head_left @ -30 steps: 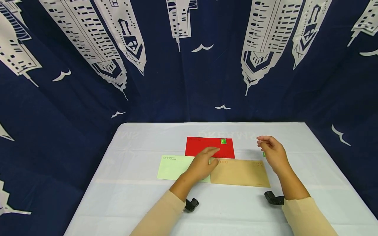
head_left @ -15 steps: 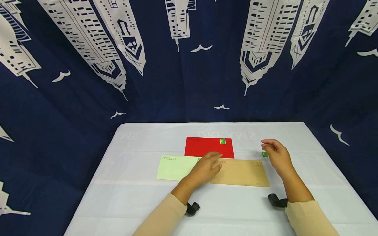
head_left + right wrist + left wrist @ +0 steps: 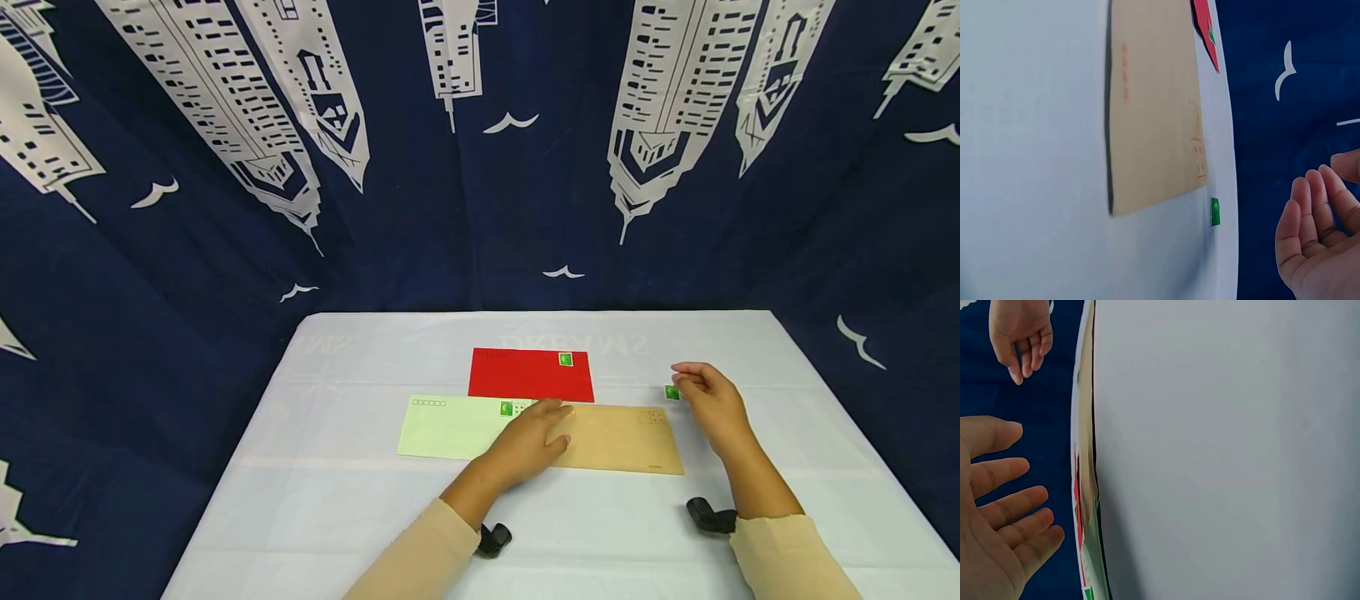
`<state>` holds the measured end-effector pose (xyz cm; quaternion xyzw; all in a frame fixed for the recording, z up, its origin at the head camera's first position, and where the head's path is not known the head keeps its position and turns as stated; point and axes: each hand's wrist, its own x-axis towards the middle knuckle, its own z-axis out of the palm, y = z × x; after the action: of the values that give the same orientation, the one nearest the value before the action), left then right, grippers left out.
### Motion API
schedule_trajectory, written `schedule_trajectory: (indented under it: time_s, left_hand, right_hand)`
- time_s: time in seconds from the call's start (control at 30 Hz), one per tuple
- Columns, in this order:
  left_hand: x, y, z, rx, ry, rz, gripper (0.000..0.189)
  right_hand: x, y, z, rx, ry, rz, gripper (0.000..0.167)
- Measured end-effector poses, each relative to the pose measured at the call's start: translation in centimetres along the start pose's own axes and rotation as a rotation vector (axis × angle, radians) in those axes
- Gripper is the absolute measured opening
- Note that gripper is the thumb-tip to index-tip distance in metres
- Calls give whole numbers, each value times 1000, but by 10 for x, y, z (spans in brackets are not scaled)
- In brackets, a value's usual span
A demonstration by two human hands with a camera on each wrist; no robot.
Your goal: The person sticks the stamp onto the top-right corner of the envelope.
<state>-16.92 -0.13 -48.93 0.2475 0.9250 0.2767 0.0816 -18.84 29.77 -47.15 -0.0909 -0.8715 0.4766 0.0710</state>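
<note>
In the head view a loose green stamp [image 3: 672,392] lies on the table right of the brown envelope [image 3: 615,440]. My right hand [image 3: 716,417] is just beside it, fingers loosely bent; the right wrist view shows them holding nothing, apart from the stamp [image 3: 1215,212]. Over the seam between the light green envelope [image 3: 450,429] and the brown one hovers my left hand [image 3: 525,442], fingers spread and relaxed, holding nothing. A green stamp [image 3: 507,408] sits near the light green envelope's upper right corner. Behind, the red envelope [image 3: 517,375] bears another green stamp [image 3: 566,359].
A white cloth [image 3: 337,517] covers the table. Behind it hangs a dark blue curtain [image 3: 465,225] with white buildings and birds. Black wrist devices [image 3: 493,540] stick out beside both sleeves.
Both hands have shifted to the right. The left has uncovered the stamp on the light green envelope, and the right has moved nearer to me, showing more of the loose stamp.
</note>
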Motion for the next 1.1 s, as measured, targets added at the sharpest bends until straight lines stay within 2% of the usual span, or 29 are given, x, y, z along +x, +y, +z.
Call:
schedule_trajectory:
  time_s: [0.43, 0.83, 0.97, 1.1]
  left_hand:
    - [0, 1, 4, 84, -85, 54, 51]
    - [1, 6, 4, 158, -120, 69, 49]
    - [3, 7, 5, 176, -129, 70, 49]
    - [5, 7, 6, 201, -134, 76, 48]
  right_hand:
    - [4, 13, -4, -71, -11, 54, 40]
    - [13, 24, -5, -92, -81, 232, 48]
    - [16, 27, -7, -114, -104, 250, 47]
    - [18, 30, -8, -139, -129, 229, 46]
